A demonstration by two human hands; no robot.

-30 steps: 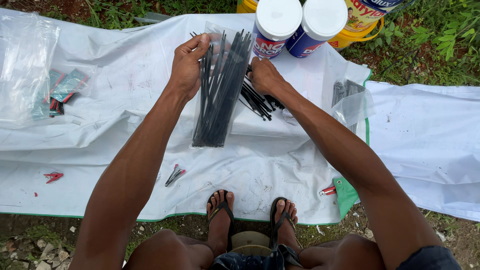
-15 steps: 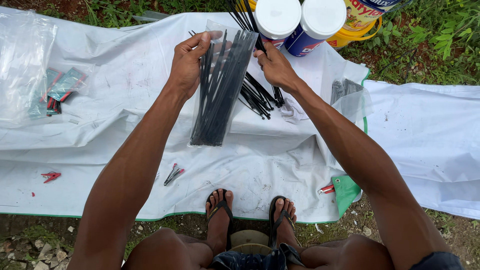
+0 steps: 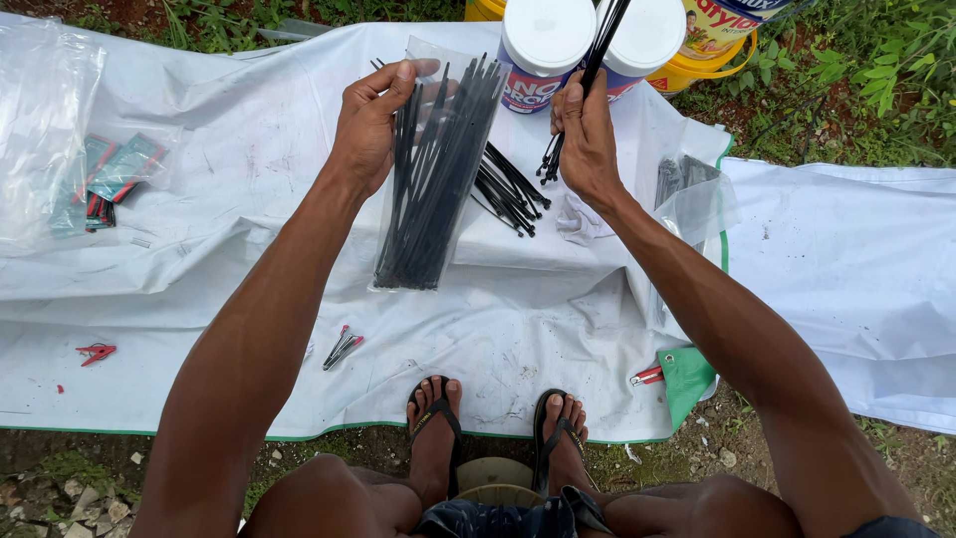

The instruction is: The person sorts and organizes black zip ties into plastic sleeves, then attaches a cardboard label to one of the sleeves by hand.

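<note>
Holding a clear bag of black ties upright at upper centre with left hand fingers pinching its rim, right hand fisted around a raised tie bundle, risking ties slipping onto the white sheet should either grip loosen.

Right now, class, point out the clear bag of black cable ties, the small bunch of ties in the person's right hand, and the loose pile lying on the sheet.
clear bag of black cable ties (image 3: pixel 430 189), head view, middle of the bag.
small bunch of ties (image 3: pixel 595 62), head view, strands above the fist.
loose pile (image 3: pixel 508 189), head view, centre of the heap.
</note>
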